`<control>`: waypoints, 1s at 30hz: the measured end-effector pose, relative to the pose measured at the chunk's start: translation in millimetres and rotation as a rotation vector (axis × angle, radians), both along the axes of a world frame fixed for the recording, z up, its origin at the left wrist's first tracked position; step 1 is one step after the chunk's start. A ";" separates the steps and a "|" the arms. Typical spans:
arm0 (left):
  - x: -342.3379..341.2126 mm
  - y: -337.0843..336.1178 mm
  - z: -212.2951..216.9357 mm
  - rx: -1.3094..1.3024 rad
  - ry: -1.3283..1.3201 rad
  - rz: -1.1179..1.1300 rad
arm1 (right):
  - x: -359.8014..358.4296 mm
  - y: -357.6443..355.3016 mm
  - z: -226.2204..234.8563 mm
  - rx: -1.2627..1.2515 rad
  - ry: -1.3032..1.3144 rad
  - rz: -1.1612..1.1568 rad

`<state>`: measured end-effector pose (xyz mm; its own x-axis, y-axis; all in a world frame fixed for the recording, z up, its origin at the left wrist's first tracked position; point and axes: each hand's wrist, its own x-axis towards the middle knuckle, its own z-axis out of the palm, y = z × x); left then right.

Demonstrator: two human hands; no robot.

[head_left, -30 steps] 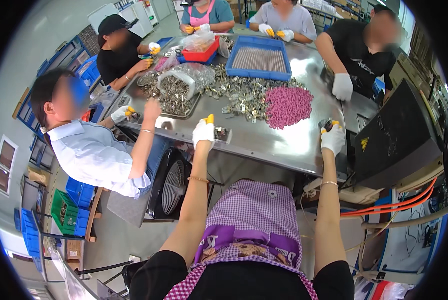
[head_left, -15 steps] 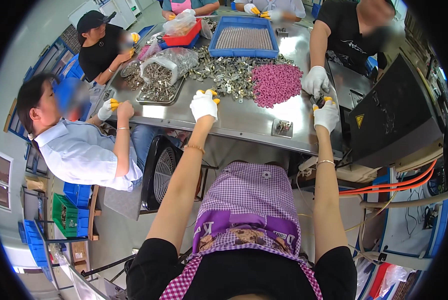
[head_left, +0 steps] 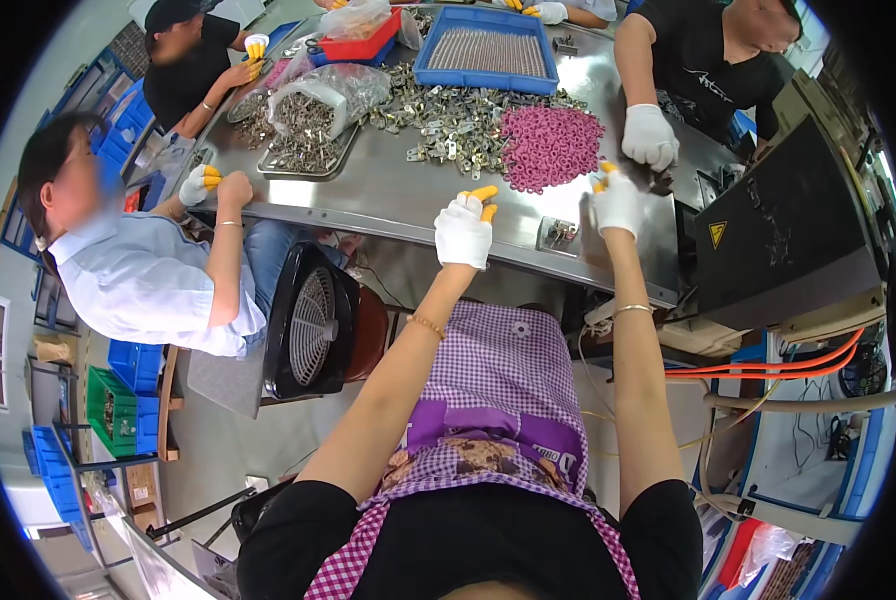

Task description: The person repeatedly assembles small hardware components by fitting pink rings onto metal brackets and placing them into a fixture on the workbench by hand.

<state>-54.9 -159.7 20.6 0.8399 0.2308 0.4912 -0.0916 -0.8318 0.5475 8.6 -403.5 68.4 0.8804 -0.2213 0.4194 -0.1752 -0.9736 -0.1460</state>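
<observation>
While the left hand (head_left: 464,232) was at the near edge of the table (head_left: 398,192), its yellow-tipped index finger stuck out and the others looked partly curled; couldn't tell whether it pinched anything. Right hand (head_left: 619,207) was just beside the pink ring-like pieces (head_left: 551,150), index and thumb tips fairly close together; couldn't make out anything between them. Small metal fixture (head_left: 559,236) sat on the table between the two hands, near the edge. Pink pieces lay in a loose heap, touching the spread of metal parts (head_left: 458,128) on its left. Progress, my read: plenty left, both heaps large and loose. Blue tray (head_left: 486,83) behind them carried neat rows of slim pieces (head_left: 493,56); couldn't tell if those counted as done. No finished piece identifiable by either hand. Co-worker's gloved hand (head_left: 650,137) was just beyond the right one, near a dark object (head_left: 661,184).
</observation>
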 end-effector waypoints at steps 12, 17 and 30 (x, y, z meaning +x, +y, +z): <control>1.1 -5.0 0.3 0.014 -0.042 -0.021 | 22.9 17.0 -19.5 0.158 0.063 0.225; -0.1 -2.5 -4.3 0.051 -0.029 -0.085 | 6.8 14.9 -18.9 0.516 0.110 0.228; 0.7 -0.4 -12.2 0.046 -0.136 -0.125 | -80.0 7.3 -17.0 0.498 -0.168 0.579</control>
